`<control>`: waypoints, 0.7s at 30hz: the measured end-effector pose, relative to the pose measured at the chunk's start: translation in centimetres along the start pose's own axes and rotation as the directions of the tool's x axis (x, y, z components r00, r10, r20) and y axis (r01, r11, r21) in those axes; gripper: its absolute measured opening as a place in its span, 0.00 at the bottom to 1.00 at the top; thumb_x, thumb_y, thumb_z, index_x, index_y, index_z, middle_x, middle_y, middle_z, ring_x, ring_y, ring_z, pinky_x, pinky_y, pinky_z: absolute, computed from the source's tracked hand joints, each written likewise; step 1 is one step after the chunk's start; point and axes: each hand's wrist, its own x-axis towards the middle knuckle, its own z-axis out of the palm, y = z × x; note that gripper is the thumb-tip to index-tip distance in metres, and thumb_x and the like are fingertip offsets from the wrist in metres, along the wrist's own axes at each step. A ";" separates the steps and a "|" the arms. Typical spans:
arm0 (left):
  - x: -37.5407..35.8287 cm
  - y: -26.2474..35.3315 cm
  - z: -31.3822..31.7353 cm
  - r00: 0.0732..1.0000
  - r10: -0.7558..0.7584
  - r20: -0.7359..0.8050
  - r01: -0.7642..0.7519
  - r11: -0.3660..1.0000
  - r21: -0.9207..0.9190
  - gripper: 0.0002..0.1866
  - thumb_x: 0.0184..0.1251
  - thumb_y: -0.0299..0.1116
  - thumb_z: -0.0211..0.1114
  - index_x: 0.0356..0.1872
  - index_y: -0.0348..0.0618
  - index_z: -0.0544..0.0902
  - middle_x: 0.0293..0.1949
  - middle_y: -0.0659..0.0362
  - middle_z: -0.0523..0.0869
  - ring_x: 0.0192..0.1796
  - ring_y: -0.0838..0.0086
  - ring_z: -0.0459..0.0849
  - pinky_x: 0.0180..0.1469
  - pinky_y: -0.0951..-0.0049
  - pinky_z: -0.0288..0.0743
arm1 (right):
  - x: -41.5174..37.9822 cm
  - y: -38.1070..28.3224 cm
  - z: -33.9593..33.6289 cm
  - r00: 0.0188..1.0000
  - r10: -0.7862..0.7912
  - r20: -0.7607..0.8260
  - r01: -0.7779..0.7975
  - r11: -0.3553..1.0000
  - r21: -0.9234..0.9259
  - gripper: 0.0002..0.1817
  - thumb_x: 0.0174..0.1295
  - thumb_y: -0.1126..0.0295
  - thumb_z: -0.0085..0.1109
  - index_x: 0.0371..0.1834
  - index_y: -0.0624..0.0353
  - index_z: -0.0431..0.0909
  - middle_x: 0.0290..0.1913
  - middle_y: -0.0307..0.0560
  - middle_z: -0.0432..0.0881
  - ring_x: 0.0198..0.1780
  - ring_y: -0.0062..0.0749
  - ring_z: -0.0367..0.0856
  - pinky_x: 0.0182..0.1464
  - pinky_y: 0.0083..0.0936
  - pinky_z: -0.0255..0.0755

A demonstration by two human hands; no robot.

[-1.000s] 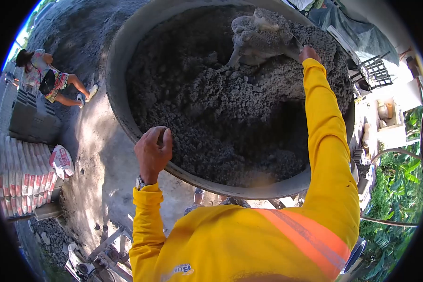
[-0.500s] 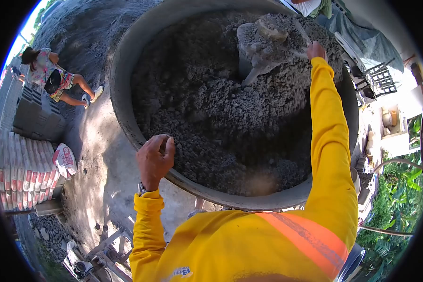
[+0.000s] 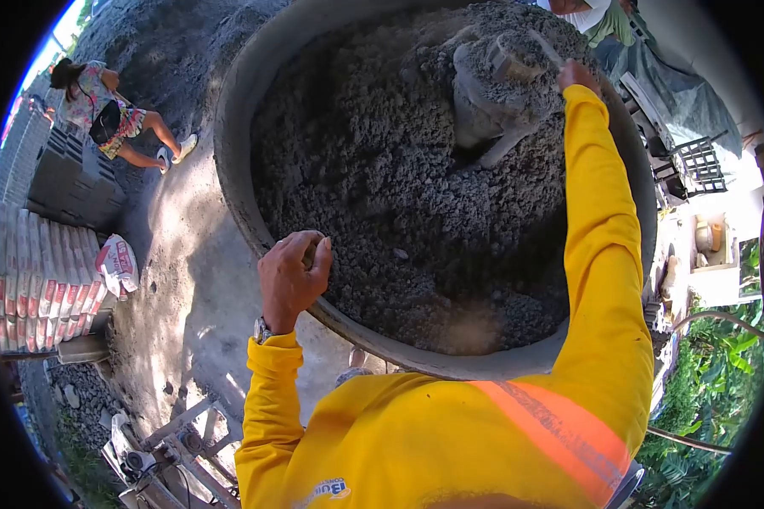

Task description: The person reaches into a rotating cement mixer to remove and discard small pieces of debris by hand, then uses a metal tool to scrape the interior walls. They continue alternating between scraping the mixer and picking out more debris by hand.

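Note:
A large round mixer drum (image 3: 240, 199) with a thick grey rim takes up the middle of the view. Loose, damp-looking grey mortar mix (image 3: 399, 204) fills it, piled around a caked central hub (image 3: 480, 106). My right hand (image 3: 579, 78) reaches across to the far right part of the drum, its fingers closed around the end of a thin grey bar (image 3: 547, 47) beside the hub. At the near left rim is my left hand (image 3: 293, 276), fingers curled over the edge, thumb raised. Its fingertips are partly hidden. A watch (image 3: 263, 331) circles the left wrist.
A person (image 3: 106, 114) walks at the left, near stacked grey blocks (image 3: 72, 182) and cement bags (image 3: 47, 280). Another person (image 3: 586, 15) stands beyond the drum. A metal frame (image 3: 187, 445) lies low left; black crates (image 3: 696, 165) and plants (image 3: 696, 373) are right.
The view has shifted slightly, placing the drum farther right. The mix around the hub has changed shape and looks less blurred. Both hands keep nearly the same places at the drum.

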 end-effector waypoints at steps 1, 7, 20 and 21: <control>0.0 0.0 0.0 1.000 -0.004 -0.006 0.004 1.000 -0.001 0.08 0.65 0.36 0.67 0.35 0.42 0.88 0.32 0.56 0.89 0.30 0.67 0.86 0.34 0.74 0.80 | 0.4 -1.1 0.9 1.000 -0.010 -0.006 0.009 1.000 -0.024 0.16 0.69 0.60 0.53 0.55 0.54 0.79 0.55 0.60 0.83 0.58 0.59 0.81 0.59 0.51 0.76; 0.2 -0.4 0.0 1.000 0.005 -0.018 -0.006 0.999 -0.045 0.09 0.65 0.37 0.68 0.36 0.42 0.88 0.33 0.56 0.90 0.30 0.67 0.87 0.34 0.73 0.81 | -1.5 0.3 0.5 1.000 -0.019 0.019 0.017 0.997 0.072 0.17 0.69 0.60 0.53 0.55 0.55 0.78 0.57 0.62 0.82 0.59 0.59 0.81 0.60 0.50 0.75; 0.3 -0.9 -0.1 1.000 0.018 -0.020 -0.019 0.999 -0.029 0.10 0.65 0.38 0.68 0.38 0.42 0.89 0.36 0.55 0.90 0.33 0.66 0.88 0.36 0.71 0.82 | -10.8 -7.0 7.2 0.997 -0.055 0.061 0.031 0.942 0.334 0.15 0.70 0.67 0.49 0.54 0.65 0.66 0.52 0.76 0.80 0.52 0.70 0.81 0.54 0.54 0.76; 0.2 -0.9 -0.1 1.000 0.011 -0.015 -0.011 0.999 -0.035 0.10 0.65 0.38 0.68 0.38 0.42 0.89 0.36 0.55 0.90 0.33 0.66 0.88 0.36 0.71 0.83 | -10.8 -7.7 6.8 0.996 -0.035 0.077 0.007 0.941 0.337 0.15 0.69 0.68 0.48 0.54 0.66 0.66 0.53 0.76 0.80 0.53 0.68 0.82 0.54 0.53 0.77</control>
